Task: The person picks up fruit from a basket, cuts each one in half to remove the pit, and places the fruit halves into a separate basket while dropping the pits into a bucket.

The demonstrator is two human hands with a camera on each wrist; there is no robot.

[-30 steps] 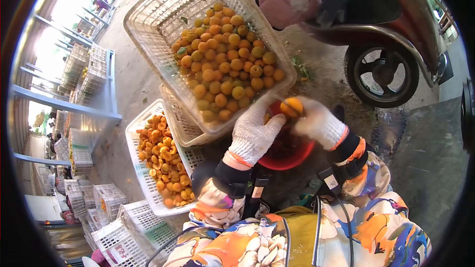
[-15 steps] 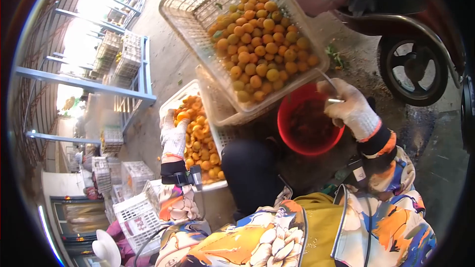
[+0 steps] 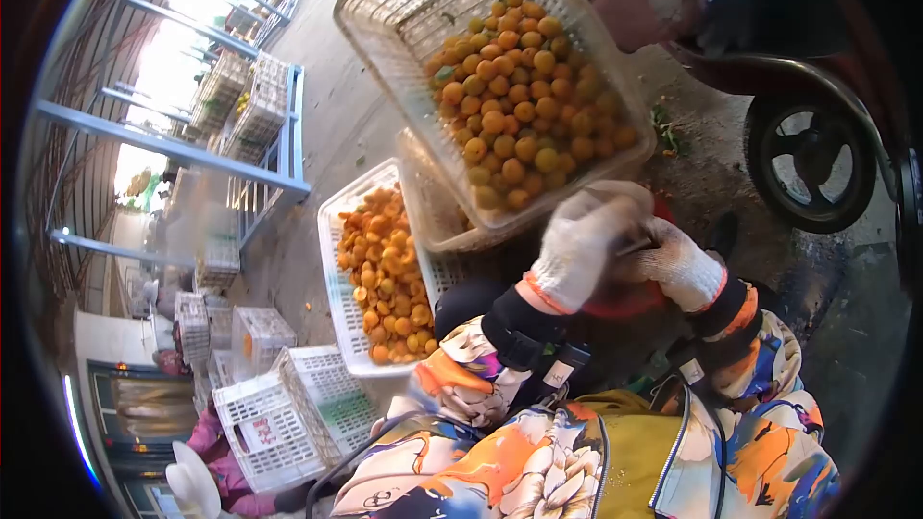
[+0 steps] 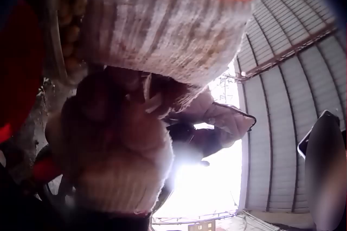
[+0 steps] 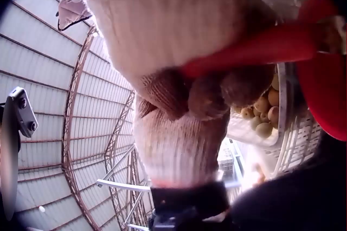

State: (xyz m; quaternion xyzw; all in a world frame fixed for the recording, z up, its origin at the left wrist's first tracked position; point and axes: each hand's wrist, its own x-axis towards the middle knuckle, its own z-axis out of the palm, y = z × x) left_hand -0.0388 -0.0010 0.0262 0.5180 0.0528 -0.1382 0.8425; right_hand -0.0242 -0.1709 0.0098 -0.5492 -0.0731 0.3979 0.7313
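Note:
My gloved left hand (image 3: 585,238) and gloved right hand (image 3: 681,267) meet above the red bucket (image 3: 615,303), which they mostly cover. A red handle (image 5: 255,49) runs out of my right hand's grip in the right wrist view; the working end of this tool is hidden between the hands. The left fingers bend in close against the right ones, blurred and shaded; I cannot tell what they hold. Whole apricots (image 3: 519,96) fill part of the large crate (image 3: 399,48) just beyond the hands. Orange apricot halves (image 3: 389,274) lie in the white basket (image 3: 336,312) to the left.
Another crate (image 3: 423,192) stands under the tilted apricot crate. A scooter wheel (image 3: 810,163) is at the right. White plastic crates (image 3: 264,432) are at lower left, with a person in a white hat (image 3: 192,482) beside them. Blue metal rails (image 3: 173,144) run along the left.
Half a second ago my left hand was over the basket of apricot halves with an orange piece; it has moved right to meet my right hand over the bucket. The head view has shifted leftward.

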